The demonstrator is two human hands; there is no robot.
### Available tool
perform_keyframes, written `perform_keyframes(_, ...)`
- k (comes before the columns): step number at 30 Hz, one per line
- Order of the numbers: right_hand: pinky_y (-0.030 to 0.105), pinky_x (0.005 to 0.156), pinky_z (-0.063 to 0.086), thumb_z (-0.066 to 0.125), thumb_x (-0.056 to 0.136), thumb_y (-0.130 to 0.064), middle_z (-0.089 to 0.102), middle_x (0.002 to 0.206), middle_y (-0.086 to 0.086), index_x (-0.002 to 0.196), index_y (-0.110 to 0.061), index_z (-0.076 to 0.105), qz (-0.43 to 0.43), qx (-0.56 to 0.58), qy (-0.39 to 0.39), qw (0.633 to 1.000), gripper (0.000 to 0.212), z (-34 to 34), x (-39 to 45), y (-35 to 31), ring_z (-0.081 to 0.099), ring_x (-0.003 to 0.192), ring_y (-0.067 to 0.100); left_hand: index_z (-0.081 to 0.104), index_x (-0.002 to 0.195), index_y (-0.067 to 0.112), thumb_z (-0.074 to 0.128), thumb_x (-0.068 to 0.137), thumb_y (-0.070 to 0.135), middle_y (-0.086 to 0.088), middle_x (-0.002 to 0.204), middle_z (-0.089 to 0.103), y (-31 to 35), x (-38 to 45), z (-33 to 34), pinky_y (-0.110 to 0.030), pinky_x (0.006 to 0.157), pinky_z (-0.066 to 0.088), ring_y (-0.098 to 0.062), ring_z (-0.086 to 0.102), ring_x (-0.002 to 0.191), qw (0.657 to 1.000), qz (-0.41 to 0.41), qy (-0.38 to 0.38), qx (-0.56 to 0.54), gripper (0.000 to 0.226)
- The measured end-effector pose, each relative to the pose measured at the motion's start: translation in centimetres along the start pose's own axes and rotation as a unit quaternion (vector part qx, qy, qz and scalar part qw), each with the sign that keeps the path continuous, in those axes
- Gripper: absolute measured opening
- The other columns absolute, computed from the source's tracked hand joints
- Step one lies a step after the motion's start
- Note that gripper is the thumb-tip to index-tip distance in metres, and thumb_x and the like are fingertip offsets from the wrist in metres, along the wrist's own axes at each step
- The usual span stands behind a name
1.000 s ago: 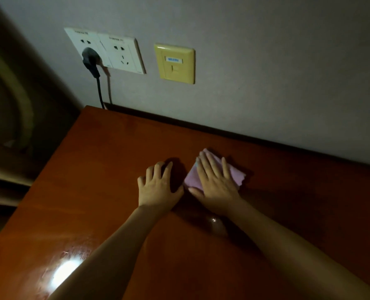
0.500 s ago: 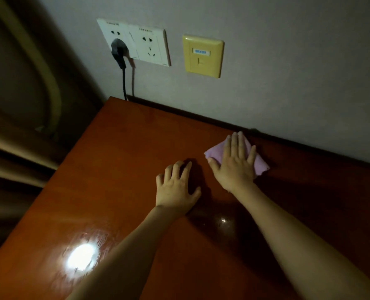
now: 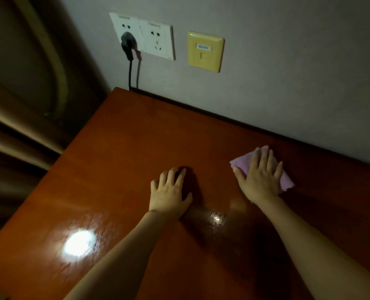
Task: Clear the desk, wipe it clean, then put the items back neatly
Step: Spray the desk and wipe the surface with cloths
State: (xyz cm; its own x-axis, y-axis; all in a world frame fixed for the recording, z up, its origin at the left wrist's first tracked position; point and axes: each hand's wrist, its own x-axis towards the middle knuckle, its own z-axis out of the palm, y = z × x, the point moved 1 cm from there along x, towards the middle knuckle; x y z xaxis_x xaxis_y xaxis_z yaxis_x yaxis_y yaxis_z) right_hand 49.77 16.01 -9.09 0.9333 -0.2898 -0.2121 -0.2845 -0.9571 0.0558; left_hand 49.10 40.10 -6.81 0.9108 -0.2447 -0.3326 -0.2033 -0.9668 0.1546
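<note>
Head view, cloth [image 3: 242,163] under right hand [image 3: 258,180]

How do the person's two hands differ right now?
The right hand presses flat on a pink cloth; the left hand rests on the bare desk. The right hand lies nearer the wall than the left. Both lie palm down, fingers spread.

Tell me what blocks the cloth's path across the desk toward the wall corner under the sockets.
Nothing visible does. The right hand presses the pink cloth flat; the desk is bare up to the corner. The left hand rests nearer, off that path.
</note>
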Motion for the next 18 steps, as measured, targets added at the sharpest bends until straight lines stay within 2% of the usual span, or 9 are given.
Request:
perform_keyframes(2,0.055,0.117,0.003,0.014,0.091,-0.065,-0.006,0.158,0.019,0.149,-0.003,-0.007,0.001,0.015,0.008,1.0,0.087,-0.2,0.2,-2.5,-0.006,0.146,0.03,0.006,0.151,0.027,0.035,0.093,0.054,0.001,0.154,0.011,-0.2,-1.0,0.4,-0.043,0.112,0.016,-0.023,0.01,0.141,1.0,0.004,0.002,-0.001,0.071)
perform_keyframes(5,0.055,0.114,0.0,0.017,0.094,-0.062,-0.005,0.158,0.018,0.15,-0.003,-0.004,-0.081,0.026,0.019,0.996,0.084,0.2,-1.5,-6.9,-0.006,0.147,0.03,0.007,0.151,0.027,0.036,0.093,0.053,0.0,0.155,0.012,-0.7,-2.3,1.1,-0.042,0.112,0.016,-0.023,0.01,0.141,1.0,0.014,0.01,0.003,0.07)
perform_keyframes(9,0.055,0.112,0.019,0.02,0.09,-0.063,0.024,0.153,0.019,0.147,-0.001,0.024,-0.186,0.01,0.028,0.982,0.084,1.7,-7.4,-8.7,0.02,0.144,0.032,0.01,0.151,0.026,0.036,0.093,0.053,0.0,0.155,0.014,-1.5,-4.0,1.8,-0.04,0.11,0.017,-0.022,0.012,0.141,1.0,0.015,0.019,0.005,0.069)
perform_keyframes(11,0.053,0.112,0.021,0.02,0.09,-0.065,0.03,0.151,0.019,0.145,-0.002,0.029,-0.198,-0.004,0.011,0.98,0.084,2.6,-9.8,-6.6,0.027,0.141,0.032,0.01,0.151,0.026,0.036,0.093,0.052,0.0,0.155,0.014,-1.8,-5.0,1.8,-0.04,0.11,0.018,-0.022,0.012,0.141,1.0,0.019,0.02,0.008,0.069)
perform_keyframes(15,0.056,0.109,0.014,0.013,0.089,-0.069,0.028,0.151,0.021,0.145,-0.001,0.029,-0.105,-0.024,0.01,0.994,0.09,3.3,-11.1,-0.9,0.028,0.14,0.037,0.008,0.151,0.027,0.033,0.095,0.053,0.0,0.156,0.012,-2.7,-7.2,2.5,-0.042,0.113,0.015,-0.022,0.009,0.142,0.999,0.031,0.018,-0.001,0.067)
perform_keyframes(18,0.058,0.114,0.005,0.017,0.09,-0.066,0.004,0.158,0.019,0.151,-0.004,0.006,0.001,-0.016,-0.008,1.0,0.087,2.6,-10.1,-0.1,0.004,0.146,0.033,0.009,0.151,0.026,0.033,0.094,0.053,0.0,0.156,0.012,-3.1,-8.8,3.3,-0.042,0.114,0.012,-0.022,0.009,0.143,0.999,0.029,0.033,-0.011,0.067)
